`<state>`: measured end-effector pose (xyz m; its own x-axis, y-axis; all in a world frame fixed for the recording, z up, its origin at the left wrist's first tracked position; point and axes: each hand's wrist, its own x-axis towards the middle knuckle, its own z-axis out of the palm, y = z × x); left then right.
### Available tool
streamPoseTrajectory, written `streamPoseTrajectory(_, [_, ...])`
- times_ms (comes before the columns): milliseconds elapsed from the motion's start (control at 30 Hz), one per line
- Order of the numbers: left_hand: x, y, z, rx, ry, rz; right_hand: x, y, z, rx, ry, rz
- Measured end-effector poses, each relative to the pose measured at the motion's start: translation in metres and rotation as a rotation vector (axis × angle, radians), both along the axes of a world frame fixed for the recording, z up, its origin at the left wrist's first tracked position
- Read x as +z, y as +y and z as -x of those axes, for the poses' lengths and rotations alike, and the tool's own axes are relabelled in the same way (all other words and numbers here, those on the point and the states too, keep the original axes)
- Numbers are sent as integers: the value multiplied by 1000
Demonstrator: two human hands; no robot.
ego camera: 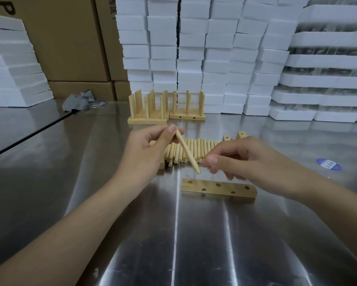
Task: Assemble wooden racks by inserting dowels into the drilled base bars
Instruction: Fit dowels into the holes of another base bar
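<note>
My left hand pinches the upper end of a wooden dowel, which slants down to the right above the table. My right hand hovers beside the dowel's lower tip, fingers loosely curled and blurred, holding nothing that I can see. Below both hands a drilled base bar lies flat on the steel table, with several empty holes facing up. A pile of loose dowels lies just behind the hands.
Assembled racks stand at the back of the table. More base bars lie behind the dowel pile. Stacked white foam blocks and cardboard boxes wall in the rear. A grey rag and a blue sticker lie aside.
</note>
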<state>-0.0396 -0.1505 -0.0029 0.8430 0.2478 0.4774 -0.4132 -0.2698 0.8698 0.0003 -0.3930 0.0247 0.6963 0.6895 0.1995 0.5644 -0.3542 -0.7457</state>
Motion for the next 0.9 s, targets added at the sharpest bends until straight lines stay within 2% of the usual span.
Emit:
streamPoseTrajectory(133, [2,-5,5,-51,-11,-5,-7,14,7,17,136,-144])
streamPoseTrajectory(300, [4,-7,7,-109,2,41,-15,19,7,18,197,-127])
streamPoseTrajectory(433, [2,-5,8,-222,113,88,-18,19,6,39,292,-150])
streamPoseTrajectory(600, [2,-4,8,-292,210,107,-16,18,7,55,313,-114])
streamPoseTrajectory(900, [-2,-3,4,-302,197,240,-13,17,9,84,315,-61])
